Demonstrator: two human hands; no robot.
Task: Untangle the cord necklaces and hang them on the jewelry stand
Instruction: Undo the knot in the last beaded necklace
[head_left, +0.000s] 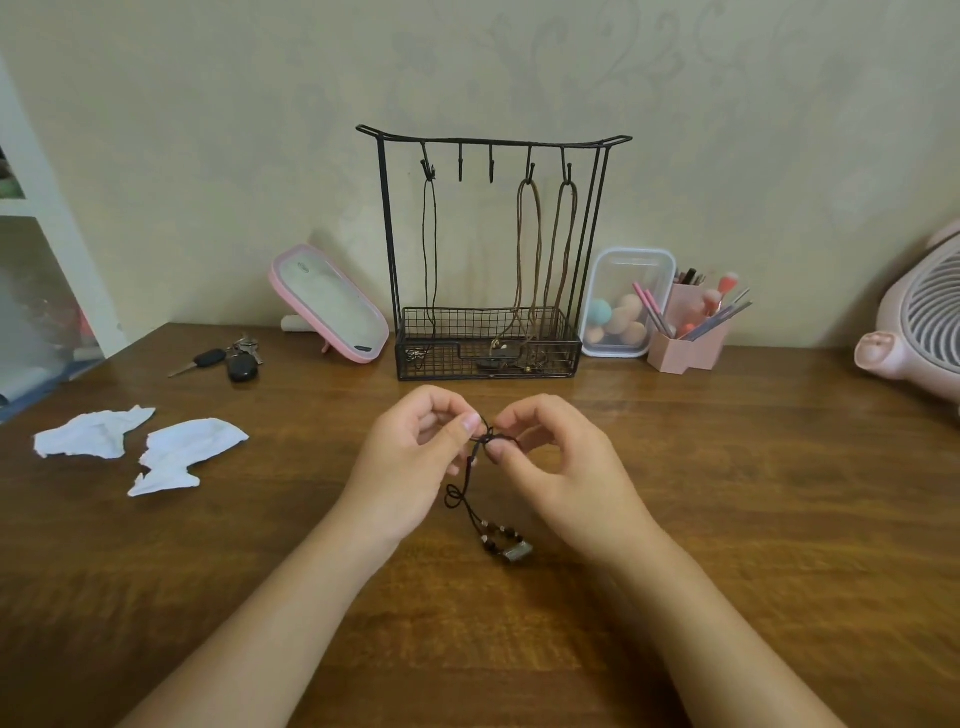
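Black cord necklace (488, 440) is pinched at a knot between both hands. The left hand (410, 452) grips it with thumb and forefinger, and the right hand (558, 460) does the same just beside it, fingers curled. The rest of the cord drops through a small loop to its beaded pendant (509, 545), which lies on the wooden table (753, 519) between the wrists. Behind the hands stands the wire jewelry stand (388, 234), where one dark cord (430, 249) and two brown cords (530, 244) hang from hooks. Crumpled tissues (98, 434) and keys (236, 361) lie to the left.
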